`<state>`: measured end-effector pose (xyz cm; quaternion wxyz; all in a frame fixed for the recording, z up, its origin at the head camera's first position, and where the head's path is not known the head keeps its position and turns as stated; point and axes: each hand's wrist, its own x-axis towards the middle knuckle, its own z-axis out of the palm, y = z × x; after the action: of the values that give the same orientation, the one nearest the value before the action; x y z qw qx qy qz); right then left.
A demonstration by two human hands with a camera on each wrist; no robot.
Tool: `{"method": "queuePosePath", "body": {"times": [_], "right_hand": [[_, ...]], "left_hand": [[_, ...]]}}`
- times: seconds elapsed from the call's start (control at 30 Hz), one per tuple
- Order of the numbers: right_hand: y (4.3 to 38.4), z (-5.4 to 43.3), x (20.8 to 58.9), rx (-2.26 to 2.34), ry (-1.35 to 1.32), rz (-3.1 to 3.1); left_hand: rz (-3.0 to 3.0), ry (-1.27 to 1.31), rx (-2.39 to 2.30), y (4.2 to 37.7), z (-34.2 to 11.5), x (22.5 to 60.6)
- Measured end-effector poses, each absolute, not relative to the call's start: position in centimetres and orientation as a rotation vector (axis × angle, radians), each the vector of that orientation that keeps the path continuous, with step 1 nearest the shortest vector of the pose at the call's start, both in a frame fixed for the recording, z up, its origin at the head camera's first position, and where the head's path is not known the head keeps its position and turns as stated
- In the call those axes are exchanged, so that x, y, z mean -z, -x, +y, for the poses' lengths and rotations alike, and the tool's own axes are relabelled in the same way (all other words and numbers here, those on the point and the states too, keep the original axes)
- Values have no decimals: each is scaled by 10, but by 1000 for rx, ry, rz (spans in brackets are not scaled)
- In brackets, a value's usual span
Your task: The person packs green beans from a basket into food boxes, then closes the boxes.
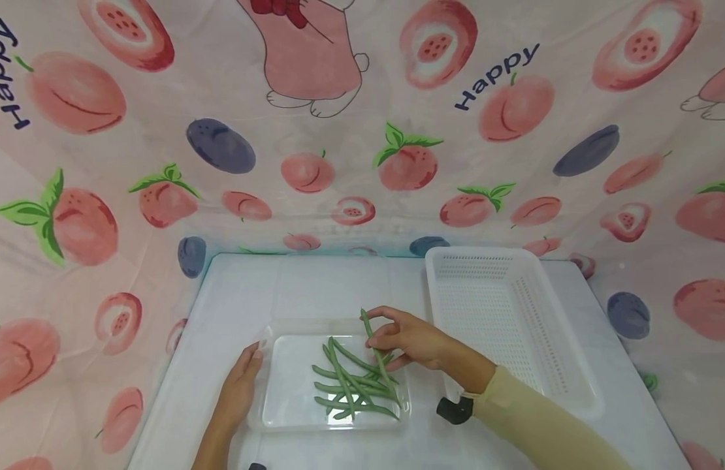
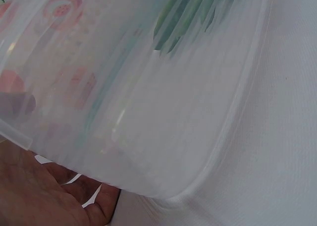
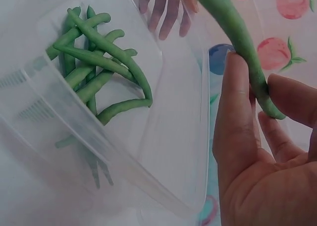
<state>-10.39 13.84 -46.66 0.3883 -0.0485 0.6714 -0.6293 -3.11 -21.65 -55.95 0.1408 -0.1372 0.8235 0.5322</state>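
Observation:
My right hand (image 1: 412, 338) pinches one green bean (image 1: 379, 353) between thumb and fingers, above the right part of a clear plastic box (image 1: 292, 411). In the right wrist view the held bean (image 3: 235, 30) slants across the fingers. Several more green beans (image 3: 101, 62) lie crossed in a loose pile on the box floor. My left hand (image 1: 239, 385) rests against the outside of the box's left wall. Its fingers (image 3: 157, 13) look fairly straight through the clear plastic. The left wrist view shows that hand (image 2: 54, 191) beside the box's lower edge, with the beans blurred behind the wall.
A white perforated basket (image 1: 486, 313) stands right of the box, near my right forearm. Both sit on a white table (image 1: 233, 294). A fruit-printed cloth (image 1: 339, 130) hangs at the back and sides. A black piece (image 1: 454, 410) is at my right wrist.

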Motion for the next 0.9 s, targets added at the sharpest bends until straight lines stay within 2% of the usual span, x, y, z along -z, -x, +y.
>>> {"method": "queuePosePath", "body": {"times": [0.9], "right_hand": [[105,137,471,1589,127,1710]], "left_hand": [[2391,394,-1541,32,-217,562]]}}
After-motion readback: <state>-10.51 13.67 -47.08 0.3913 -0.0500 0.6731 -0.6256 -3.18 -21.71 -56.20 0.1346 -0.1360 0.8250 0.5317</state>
